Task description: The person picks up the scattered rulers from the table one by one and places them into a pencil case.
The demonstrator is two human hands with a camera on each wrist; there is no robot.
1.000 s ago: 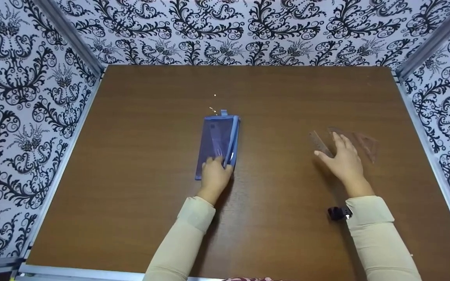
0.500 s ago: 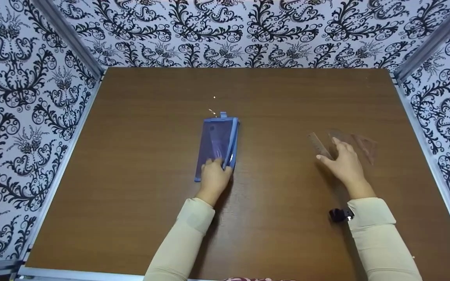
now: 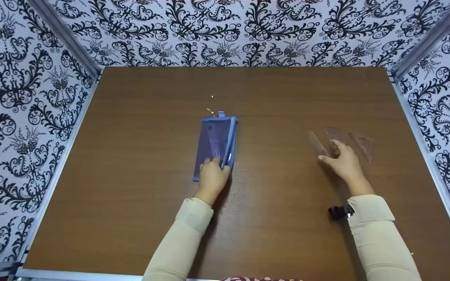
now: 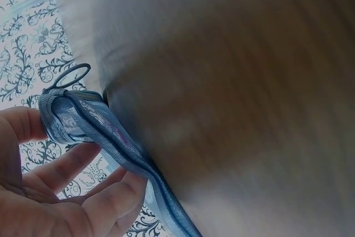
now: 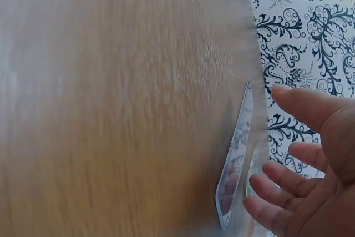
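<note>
A left hand [image 3: 212, 177] on a blue pouch [image 3: 218, 134], a right hand [image 3: 346, 166] by see-through shapes.
The left hand pinches the near end of the blue pouch, which lies on the brown tabletop [image 3: 272, 218]. The right hand is loose, its thumb spread away from its fingers. Near it are a clear ruler [image 3: 315, 143], and a pinkish triangle [image 3: 363, 146] farther right. I cannot tell if the right hand touches any.

Head view from above, forward and down at the tabletop [image 3: 139, 164] common to both close wrist views.
</note>
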